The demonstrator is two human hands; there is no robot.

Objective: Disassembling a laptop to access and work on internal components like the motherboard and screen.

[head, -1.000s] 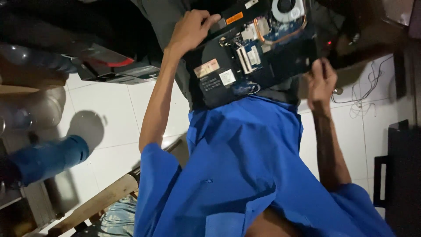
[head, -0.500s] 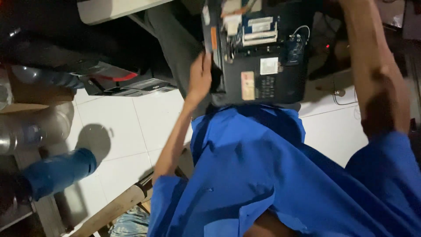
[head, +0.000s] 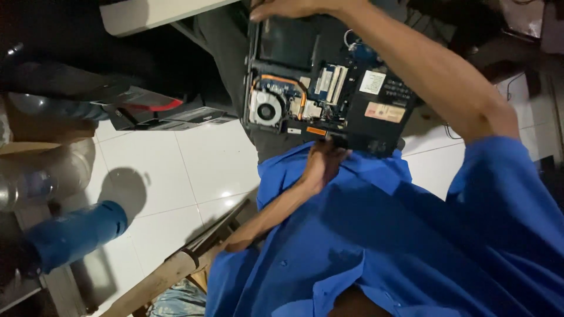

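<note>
Head view: an opened laptop (head: 329,88) is held by both hands above the lap, its underside exposed.

The left hand (head: 322,164) is closed on the near edge of the laptop, the grip grasping the casing beside an orange label. The right hand (head: 288,8) is laid on the far edge at the top of the frame; whether its grip is clenched cannot be told. A cooling fan (head: 265,109) and circuit boards are seen inside. A blue shirt (head: 382,246) is worn below. White floor tiles (head: 200,164) and a blue bottle (head: 73,232) are noted at the left.
</note>
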